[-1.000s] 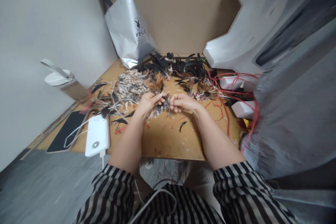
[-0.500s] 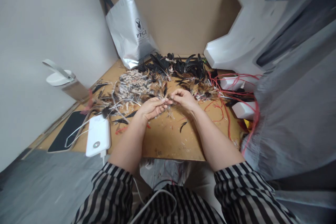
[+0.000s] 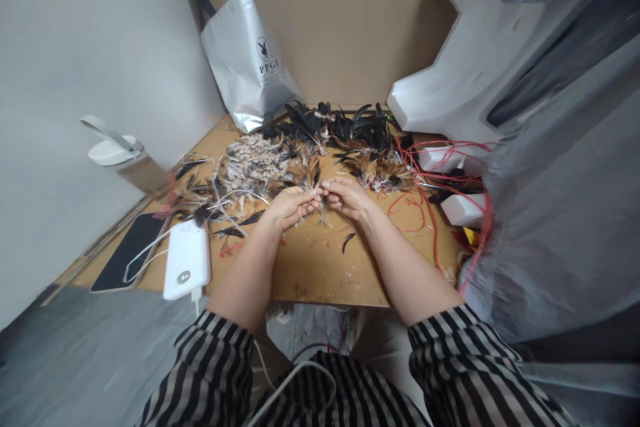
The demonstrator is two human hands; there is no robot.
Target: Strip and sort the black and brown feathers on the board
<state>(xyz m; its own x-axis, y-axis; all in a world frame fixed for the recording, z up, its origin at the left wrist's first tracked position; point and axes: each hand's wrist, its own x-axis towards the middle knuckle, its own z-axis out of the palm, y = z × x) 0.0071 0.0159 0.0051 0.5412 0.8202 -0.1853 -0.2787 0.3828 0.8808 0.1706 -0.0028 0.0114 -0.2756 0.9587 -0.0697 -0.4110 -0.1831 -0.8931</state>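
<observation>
My left hand point(image 3: 293, 205) and my right hand point(image 3: 345, 197) meet fingertip to fingertip over the middle of a brown board point(image 3: 320, 267). Both pinch a small bundle of brown and black feathers point(image 3: 310, 175) that stands up between them. Just beyond the hands lie heaps of feathers: a speckled grey-white heap point(image 3: 253, 160), a black heap point(image 3: 340, 125) at the back, and a brown-tipped heap point(image 3: 385, 173) to the right.
A white power bank point(image 3: 187, 260) with a cable and a dark phone point(image 3: 129, 250) lie at the left. A white-lidded bottle point(image 3: 127, 160) stands by the left wall. A silver bag point(image 3: 247, 57) leans at the back. Red strings point(image 3: 430, 173) and white blocks point(image 3: 463, 208) sit at the right.
The hands have drawn closer together and shifted slightly forward. The fluffy feather bunch under the left hand a second ago is now a narrower bundle held upright at the fingertips.
</observation>
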